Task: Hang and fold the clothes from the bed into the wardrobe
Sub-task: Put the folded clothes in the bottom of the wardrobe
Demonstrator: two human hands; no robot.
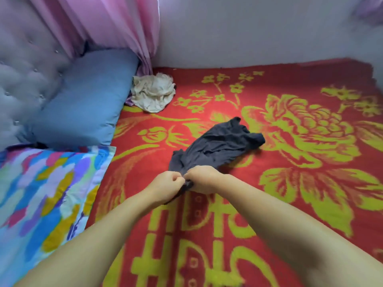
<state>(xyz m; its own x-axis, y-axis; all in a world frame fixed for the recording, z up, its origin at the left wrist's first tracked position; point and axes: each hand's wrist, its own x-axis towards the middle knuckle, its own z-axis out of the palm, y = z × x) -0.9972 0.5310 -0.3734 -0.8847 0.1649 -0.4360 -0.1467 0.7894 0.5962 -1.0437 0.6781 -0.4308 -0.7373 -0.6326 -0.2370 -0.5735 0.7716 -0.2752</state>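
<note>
A dark grey garment (pixel 219 143) lies crumpled on the red bed cover (pixel 290 183) with yellow flowers. Its near edge is bunched between my two hands, which meet side by side. My left hand (pixel 165 185) pinches the cloth with curled fingers. My right hand (pixel 202 179) grips the same edge right beside it. A cream crumpled garment (pixel 153 92) lies farther back, near the pillow and curtain. The wardrobe is out of view.
A blue pillow (pixel 83 100) leans on a grey tufted headboard (pixel 22 65) at left. A multicoloured pillow (pixel 41 193) lies at the near left. A pink curtain (pixel 107 27) hangs behind, and a pale wall (pixel 259 30) runs along the bed's far side.
</note>
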